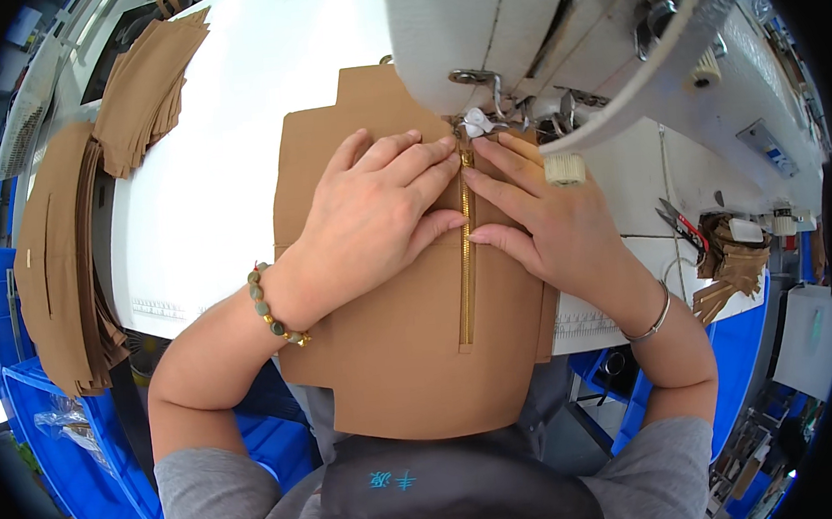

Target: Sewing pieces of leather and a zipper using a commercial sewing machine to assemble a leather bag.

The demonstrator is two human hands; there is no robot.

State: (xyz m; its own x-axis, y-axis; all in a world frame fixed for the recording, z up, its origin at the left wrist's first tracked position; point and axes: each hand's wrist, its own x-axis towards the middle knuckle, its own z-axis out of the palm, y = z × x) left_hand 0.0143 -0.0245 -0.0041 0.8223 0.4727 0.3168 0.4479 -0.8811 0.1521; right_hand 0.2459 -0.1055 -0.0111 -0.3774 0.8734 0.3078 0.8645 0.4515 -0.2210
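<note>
A brown panel (396, 386) with notched corners lies across the table's front edge and hangs toward my lap. Down its middle runs a gold-toothed zipper (467, 266) set in a narrow slot. My left hand (369, 205) presses flat on the panel left of the zipper, fingers stretched toward the needle area. On the other side my right hand (557, 211) rests the same way, its thumb and fingertips at the zipper's edge. Just beyond the fingertips are the sewing machine's (477, 24) metal foot parts and a small white piece (477, 122); the needle itself is hard to make out.
Stacks of brown pieces (59, 255) stand at the left of the white table (224, 128), with more strips (148, 85) behind. At right are red-handled scissors (686, 226) and brown scraps (739, 256). Blue bins (74, 467) sit below. The machine head overhangs the panel's far side.
</note>
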